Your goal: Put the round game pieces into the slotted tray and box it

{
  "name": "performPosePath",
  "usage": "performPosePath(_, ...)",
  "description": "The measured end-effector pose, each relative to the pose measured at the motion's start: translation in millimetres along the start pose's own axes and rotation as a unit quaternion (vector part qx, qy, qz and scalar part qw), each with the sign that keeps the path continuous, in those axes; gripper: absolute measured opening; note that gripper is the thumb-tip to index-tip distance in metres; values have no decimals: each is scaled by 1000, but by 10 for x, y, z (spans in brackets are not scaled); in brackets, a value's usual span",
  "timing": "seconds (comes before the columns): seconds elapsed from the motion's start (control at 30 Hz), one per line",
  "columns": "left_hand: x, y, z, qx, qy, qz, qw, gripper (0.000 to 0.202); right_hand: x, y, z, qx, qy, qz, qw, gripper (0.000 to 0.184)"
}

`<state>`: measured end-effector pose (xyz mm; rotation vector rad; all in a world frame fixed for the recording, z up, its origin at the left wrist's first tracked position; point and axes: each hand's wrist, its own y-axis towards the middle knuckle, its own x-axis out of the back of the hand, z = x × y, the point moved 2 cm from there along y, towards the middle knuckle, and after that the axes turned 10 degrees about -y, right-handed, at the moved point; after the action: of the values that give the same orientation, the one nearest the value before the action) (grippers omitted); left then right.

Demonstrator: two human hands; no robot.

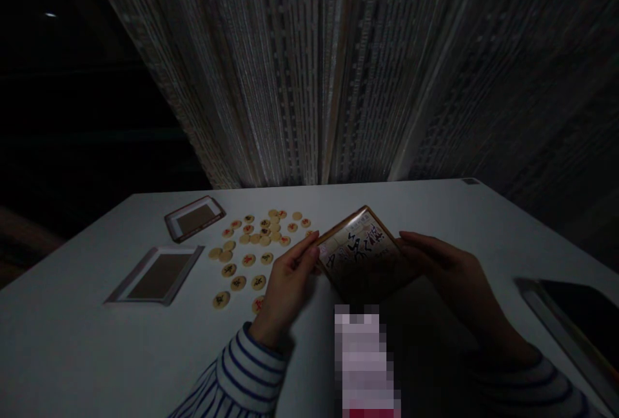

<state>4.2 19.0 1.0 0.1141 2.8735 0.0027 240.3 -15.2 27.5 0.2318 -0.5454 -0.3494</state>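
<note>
Both hands hold a folded, shiny packet or board (360, 253) printed with large dark characters, tilted above the white table (87, 340). My left hand (287, 286) pinches its left edge with fingers closed. My right hand (447, 273) grips its right edge, fingers curled round it. Several round wooden game pieces (254, 244) with red or dark characters lie scattered on the table just left of my left hand. Striped sleeves cover both wrists.
Two shallow box halves lie at the left, one nearer (157, 274) and one farther back (194, 218). A dark flat device (575, 321) sits at the right table edge. A pale curtain (338, 69) hangs behind the table. The room is dim.
</note>
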Motion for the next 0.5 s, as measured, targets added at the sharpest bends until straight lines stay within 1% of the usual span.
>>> performPosePath(0.17,-3,-5,-24,-5,14,-7,1000,47,-10,-8,0,4,-2,36,999,27)
performPosePath(0.27,-11,-13,-50,-15,15,-18,1000,45,-16,-13,-4,2,-2,42,999,26)
performPosePath(0.37,-26,-24,-79,-18,3,-27,999,47,-26,-13,-4,-3,4,35,999,24)
performPosePath(0.5,-47,-36,-106,-7,-32,-24,999,58,-23,-3,12,-24,31,6,999,25)
